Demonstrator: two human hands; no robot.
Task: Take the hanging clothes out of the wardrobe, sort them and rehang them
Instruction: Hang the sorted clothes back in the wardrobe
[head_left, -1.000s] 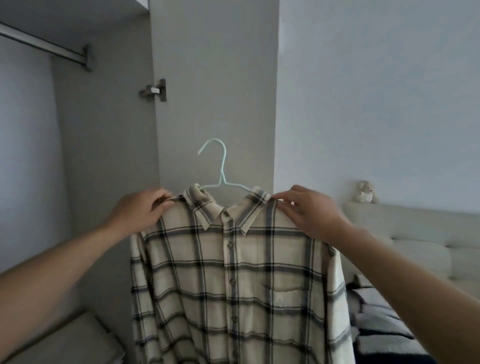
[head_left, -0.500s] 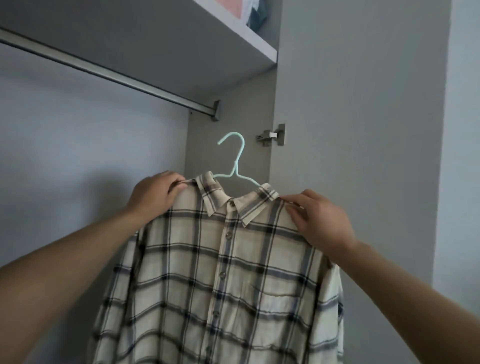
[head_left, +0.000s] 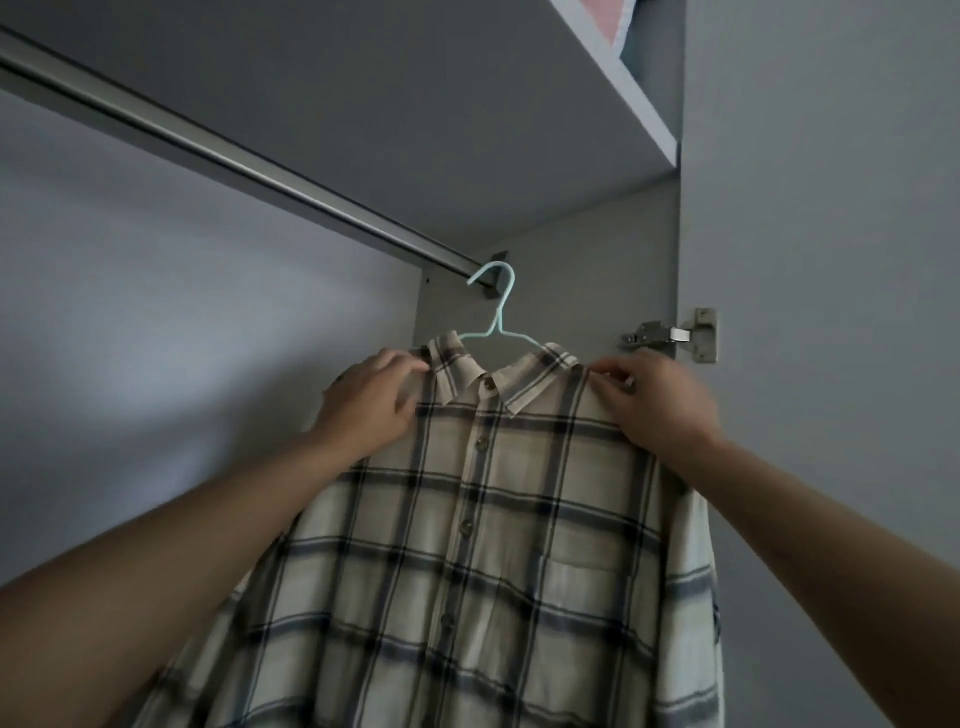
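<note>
A cream shirt with dark plaid stripes (head_left: 498, 519) hangs on a pale green hanger (head_left: 493, 312). My left hand (head_left: 369, 405) grips the shirt's left shoulder beside the collar. My right hand (head_left: 654, 405) pinches the right shoulder at the collar's other side. The hanger's hook is raised to the right end of the metal wardrobe rail (head_left: 234, 156), level with its bracket; whether the hook touches the rail I cannot tell. The shirt's lower part runs out of view at the bottom.
A wardrobe shelf (head_left: 613, 88) sits above the rail, with pink and pale items (head_left: 618, 21) on top. The open door's hinge (head_left: 670, 338) is at the right, close to my right hand. No other clothes hang on the rail's visible length.
The view has swung from the room into the wardrobe and tilted up. Both hands have lifted the shirt so the hanger hook now reaches the rail's right end.
</note>
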